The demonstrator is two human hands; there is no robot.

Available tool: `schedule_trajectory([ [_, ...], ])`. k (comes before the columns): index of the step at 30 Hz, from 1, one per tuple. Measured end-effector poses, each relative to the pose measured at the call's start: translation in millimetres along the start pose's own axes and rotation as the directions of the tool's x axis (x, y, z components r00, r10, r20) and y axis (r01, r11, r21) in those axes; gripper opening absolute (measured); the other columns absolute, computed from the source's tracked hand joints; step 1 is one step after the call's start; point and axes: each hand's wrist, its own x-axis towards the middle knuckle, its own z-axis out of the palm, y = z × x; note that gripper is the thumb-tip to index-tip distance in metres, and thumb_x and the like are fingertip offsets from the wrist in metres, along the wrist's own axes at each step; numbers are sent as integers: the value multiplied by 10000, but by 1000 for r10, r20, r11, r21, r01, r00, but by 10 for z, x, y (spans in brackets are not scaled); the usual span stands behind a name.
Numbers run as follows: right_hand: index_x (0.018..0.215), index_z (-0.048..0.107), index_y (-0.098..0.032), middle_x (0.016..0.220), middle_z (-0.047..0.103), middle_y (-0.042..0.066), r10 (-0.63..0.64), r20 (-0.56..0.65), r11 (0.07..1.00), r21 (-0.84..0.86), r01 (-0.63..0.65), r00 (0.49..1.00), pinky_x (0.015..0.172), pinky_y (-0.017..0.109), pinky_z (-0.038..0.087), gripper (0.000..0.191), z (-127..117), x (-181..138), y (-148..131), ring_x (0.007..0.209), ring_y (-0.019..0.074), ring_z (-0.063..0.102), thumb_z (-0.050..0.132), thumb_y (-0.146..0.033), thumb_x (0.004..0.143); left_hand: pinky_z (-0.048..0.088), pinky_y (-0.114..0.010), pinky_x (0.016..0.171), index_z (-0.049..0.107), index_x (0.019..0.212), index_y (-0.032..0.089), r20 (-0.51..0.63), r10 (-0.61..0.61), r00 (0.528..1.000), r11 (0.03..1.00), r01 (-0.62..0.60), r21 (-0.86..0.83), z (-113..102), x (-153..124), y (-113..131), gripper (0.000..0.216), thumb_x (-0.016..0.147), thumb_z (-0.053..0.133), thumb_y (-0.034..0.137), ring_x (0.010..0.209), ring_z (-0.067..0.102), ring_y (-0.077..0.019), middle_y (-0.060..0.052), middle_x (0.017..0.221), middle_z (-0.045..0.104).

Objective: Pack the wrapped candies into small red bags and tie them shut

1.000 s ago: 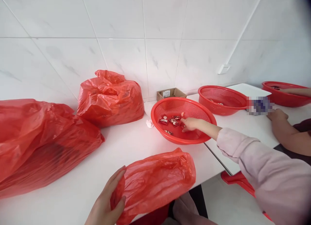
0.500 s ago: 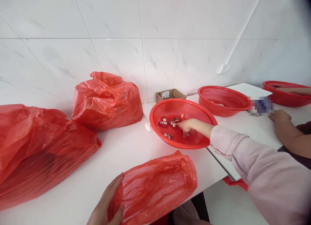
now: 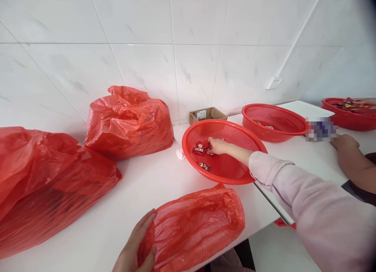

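Observation:
My left hand (image 3: pixel 138 242) grips the near left edge of a thin red plastic bag (image 3: pixel 199 225), fingers outside and thumb over the side. The bag lies slack at the table's front edge, its mouth partly spread. My right hand (image 3: pixel 217 146) is inside a red perforated basket (image 3: pixel 188 154), fingers curled on small red wrapped packets, largely hidden beneath them. Beside those fingers lies a red packet (image 3: pixel 199 149) with a white label. Another small wrapped packet (image 3: pixel 205 167) rests nearer the basket's front wall.
Two bulging red bags, one at the far left (image 3: pixel 53 185) and one by the wall (image 3: pixel 131 125), sit on the white table. Behind the basket is a small cardboard box (image 3: pixel 210 113). A crumpled pink scrap (image 3: pixel 180 154) lies beside it. Right: another basket (image 3: pixel 272 135) and a co-worker's arm (image 3: pixel 355 162).
My right hand has moved left and back within the basket, onto the packets there. My left hand still holds the bag. At far right, colourful packets now show in the co-worker's basket.

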Motion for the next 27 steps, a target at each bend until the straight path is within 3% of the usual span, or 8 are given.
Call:
schedule_trajectory([
  [8,1242,507,-192,978,670,121,-109,-37,994,-9,109,993,634,303,422,538,-9,-69,45,794,260,637,667,-207,728,265,-400,1193,533,1361,257,-21,-1,1000,1000,1,12,30,2,24,488,892,404,302,1390,406,-233,-13,1472,484],
  [12,1089,540,-213,874,678,51,-168,-46,975,142,173,985,555,243,415,367,-183,-253,101,675,179,627,603,-137,736,278,-421,1186,544,1357,267,-8,-3,1000,1000,3,-18,33,14,65,491,879,431,292,1388,410,-246,-16,1475,483],
  [15,1096,504,-230,965,671,29,-200,-89,943,254,216,976,559,210,446,384,-326,-497,47,706,141,633,578,-115,737,277,-428,1184,541,1366,269,16,-3,1000,999,3,-53,43,36,109,512,857,479,280,1398,397,-256,-22,1482,475],
  [18,1146,478,-250,994,649,11,-319,-140,808,476,346,937,605,204,480,398,-346,-850,-166,742,121,634,525,-123,771,261,-429,1187,523,1381,268,37,-7,999,997,9,-77,52,71,164,540,842,500,254,1401,391,-255,-29,1488,469],
  [21,1169,499,-253,927,636,-8,-502,-124,621,637,457,856,618,205,475,420,-129,-1206,-497,727,113,610,535,-129,770,244,-435,1191,487,1410,245,128,-39,991,996,48,-69,54,109,227,607,805,535,226,1410,374,-263,-49,1506,446],
  [24,1130,556,-243,915,638,-15,-606,-22,646,569,508,795,642,211,460,408,274,-1413,-803,730,112,585,577,-117,742,224,-440,1197,433,1446,227,194,-72,978,994,88,-72,55,122,285,664,790,532,208,1427,342,-263,-63,1532,406],
  [27,1213,561,-255,1018,673,25,-606,19,717,446,535,796,775,282,476,438,640,-1446,-956,876,170,624,528,-121,798,230,-430,1196,414,1455,221,204,-69,976,990,92,-105,56,100,319,655,808,506,195,1425,344,-253,-68,1538,394],
])
